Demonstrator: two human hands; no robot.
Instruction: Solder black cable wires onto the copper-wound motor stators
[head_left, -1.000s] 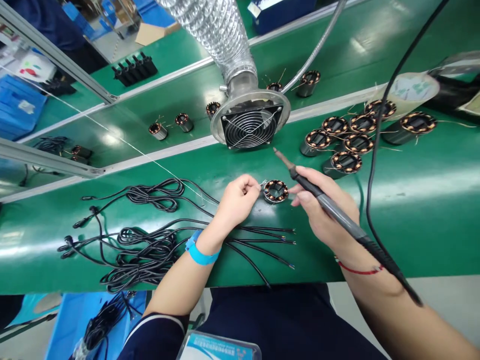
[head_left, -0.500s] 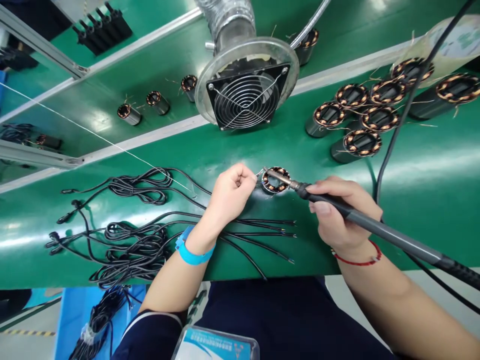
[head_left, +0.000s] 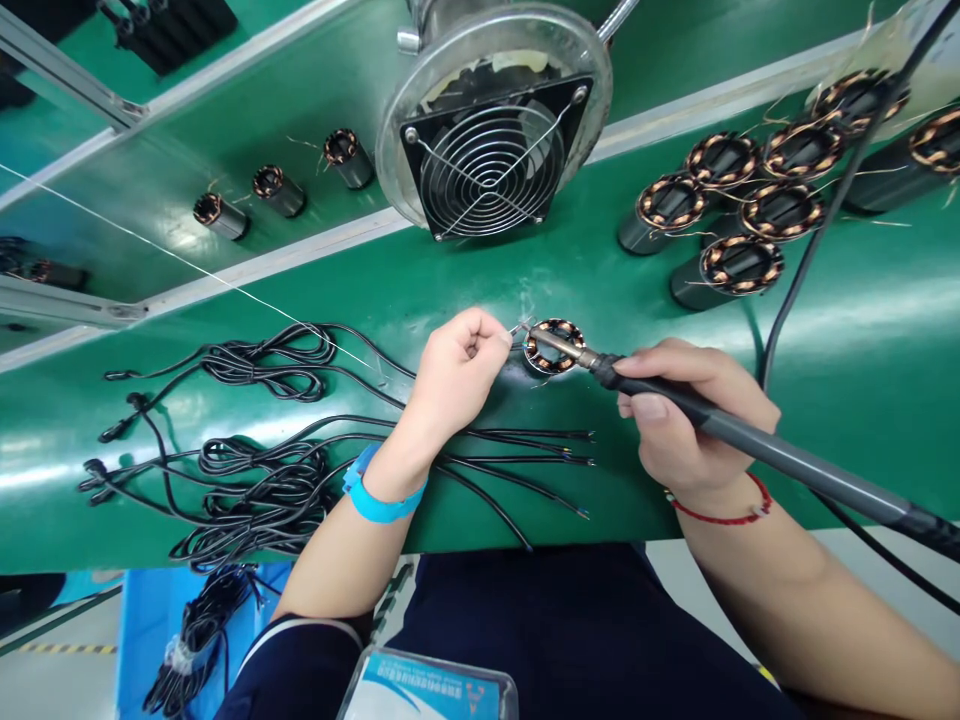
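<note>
My right hand point(head_left: 694, 415) grips a soldering iron point(head_left: 780, 445) by its black handle. The iron's metal tip reaches left across a motor stator point(head_left: 574, 330), a dark cylinder ringed with copper windings, and meets thin wire ends near its left rim. Faint smoke rises there. My left hand point(head_left: 461, 365) is closed in a pinch at the stator's left side, with a thin wire point(head_left: 519, 328) between thumb and forefinger. Under my left forearm run several black cables point(head_left: 517, 460), their stripped ends lying to the right.
Behind the work stands a fume extractor fan point(head_left: 491, 175) with a wire grille. Several stators point(head_left: 742, 265) cluster at the right back, and 3 more point(head_left: 277, 190) stand beyond the rail. Coiled black cables point(head_left: 262, 455) lie at left. A blue bin point(head_left: 139, 620) sits below the table edge.
The camera view has shifted, so the fan and far stators appear higher. Smoke near the iron's tip is more visible. Both hands keep their holds beside the stator.
</note>
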